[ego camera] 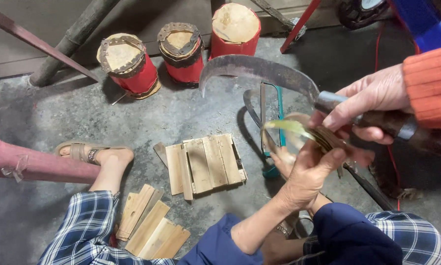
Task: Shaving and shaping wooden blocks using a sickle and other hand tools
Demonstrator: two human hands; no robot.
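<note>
Grey concrete floor, stained and rough; head view, items as seen:

1. My left hand, forearm rising from a dark blue sleeve; fingers curled together and clamped on a coil of thin bamboo strip, pale green where the strip curves out to the left, brown where the turns stack under my thumb

2. My right hand, orange ribbed cuff at the wrist; fingers wrapped tight round the dark handle of a sickle. Curved blade rusty and dark, arching up and left from the metal collar at my fingertips, tip turned down over the floor. Blade base sits just above the coil, touching or nearly so; I cannot tell which

3. Hacksaw with teal frame, lying on the floor beneath the coil and blade

4. Flat panel of bamboo slats laid side by side, centre of the floor, left of my hands

5. Loose bamboo slats, heaped beside my checked trouser leg, lower left

6. Sandalled foot, resting near the pink post that lies across the left edge

7. Three short red-sided drums with pale cut tops, standing in a row at the far wall, well apart from my hands

8. Red cable, trailing down the floor at right
</note>
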